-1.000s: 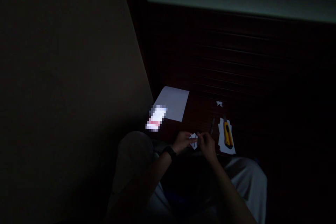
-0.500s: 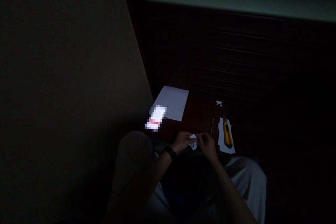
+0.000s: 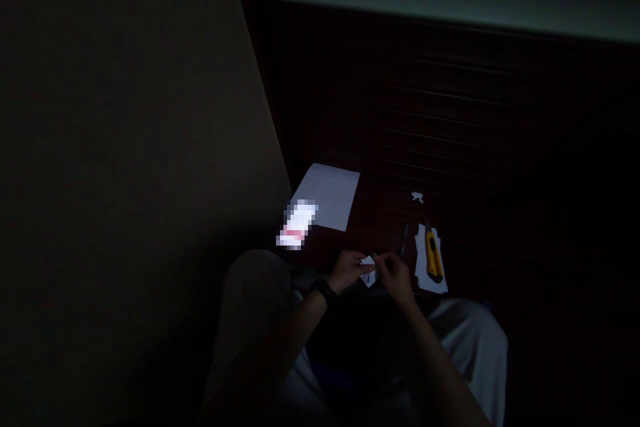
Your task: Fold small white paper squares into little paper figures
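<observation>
A small piece of white paper [image 3: 369, 277] is held between my two hands, just over my lap at the near edge of the dark table. My left hand [image 3: 346, 270], with a dark watch on its wrist, pinches the paper from the left, thumb on top. At the right edge of the paper, my right hand [image 3: 395, 275] has its fingers closed on it. Dark marks or a crease show on the paper; the dim light hides which. A dark pen [image 3: 404, 239] lies just beyond my right hand.
A yellow utility knife [image 3: 433, 257] rests on cut white paper [image 3: 423, 273] at the right. Small paper scraps [image 3: 417, 197] lie farther back. At the left, a lit phone [image 3: 298, 223] overlaps a white sheet [image 3: 333, 197]. A wall [image 3: 150, 113] rises close on the left.
</observation>
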Available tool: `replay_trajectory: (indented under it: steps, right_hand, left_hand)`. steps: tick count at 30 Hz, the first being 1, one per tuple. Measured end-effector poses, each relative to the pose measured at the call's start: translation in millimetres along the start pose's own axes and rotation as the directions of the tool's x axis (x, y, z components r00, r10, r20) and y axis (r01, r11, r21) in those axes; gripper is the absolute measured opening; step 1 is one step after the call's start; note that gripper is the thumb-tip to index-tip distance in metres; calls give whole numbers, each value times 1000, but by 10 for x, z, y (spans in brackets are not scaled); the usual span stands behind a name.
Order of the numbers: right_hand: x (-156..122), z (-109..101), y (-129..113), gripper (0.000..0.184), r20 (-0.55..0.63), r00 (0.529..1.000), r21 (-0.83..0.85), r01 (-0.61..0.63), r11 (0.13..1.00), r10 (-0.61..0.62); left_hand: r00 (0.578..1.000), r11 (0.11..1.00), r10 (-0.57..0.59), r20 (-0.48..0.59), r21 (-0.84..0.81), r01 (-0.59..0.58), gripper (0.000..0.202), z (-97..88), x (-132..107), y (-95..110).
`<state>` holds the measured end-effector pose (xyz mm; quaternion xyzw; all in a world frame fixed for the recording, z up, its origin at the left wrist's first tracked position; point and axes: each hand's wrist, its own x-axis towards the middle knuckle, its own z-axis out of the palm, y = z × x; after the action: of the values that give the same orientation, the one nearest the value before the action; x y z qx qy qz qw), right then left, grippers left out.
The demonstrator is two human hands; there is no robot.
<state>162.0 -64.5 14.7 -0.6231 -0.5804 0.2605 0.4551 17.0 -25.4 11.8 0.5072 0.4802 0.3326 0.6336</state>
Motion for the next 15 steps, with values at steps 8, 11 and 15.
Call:
replay_trajectory:
  steps: [8, 11, 15]
  right_hand:
    - [35, -37, -3, 32, 4, 999, -8, -33, 999, 33]
    - [36, -40, -17, 33, 10, 999, -5, -45, 999, 45]
    - [31, -50, -63, 33, 16, 999, 23, -45, 999, 45]
  left_hand:
    - [997, 999, 49, 59, 8, -50, 35, -1, -10, -10]
    - [997, 998, 59, 55, 21, -60, 35, -6, -22, -14]
    - [998, 997, 57, 9, 45, -57, 36, -8, -25, -20]
